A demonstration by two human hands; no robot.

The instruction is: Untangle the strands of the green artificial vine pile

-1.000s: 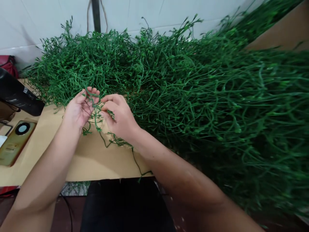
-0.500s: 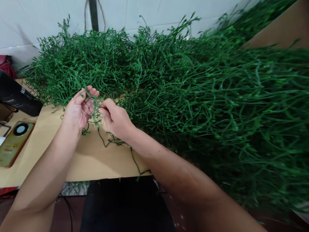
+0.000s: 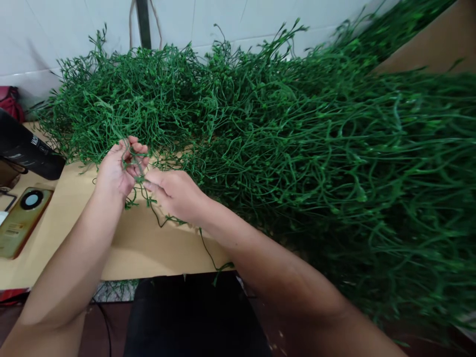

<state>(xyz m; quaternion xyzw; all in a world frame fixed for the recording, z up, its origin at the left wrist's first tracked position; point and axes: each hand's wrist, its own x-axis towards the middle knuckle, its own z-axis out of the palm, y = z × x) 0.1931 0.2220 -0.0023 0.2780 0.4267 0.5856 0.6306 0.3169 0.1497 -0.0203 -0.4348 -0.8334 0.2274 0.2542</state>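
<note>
My left hand (image 3: 116, 171) is turned palm up above the table, its fingers curled around a thin green plant-like sprig (image 3: 138, 167) with small forked tips. From the right, my right hand (image 3: 177, 193) pinches the lower part of that sprig between thumb and fingers. The two hands are almost touching. Behind them and to the right spreads a large tangled heap of the same green stems (image 3: 297, 134). Loose strands dangle below the hands onto the tan board (image 3: 148, 258). One loose stem (image 3: 221, 267) lies at the board's front edge.
At the left, a black bottle (image 3: 28, 148) lies tilted beside a gold phone (image 3: 24, 223). A red bag (image 3: 11, 101) sits farther back. Brown cardboard (image 3: 439, 44) rises at the back right. White tiled wall (image 3: 230, 20) stands behind the heap.
My right hand has moved slightly left and down, closer to my left hand. The fingers of my left hand have curled in more, and the sprig has shifted left into its palm.
</note>
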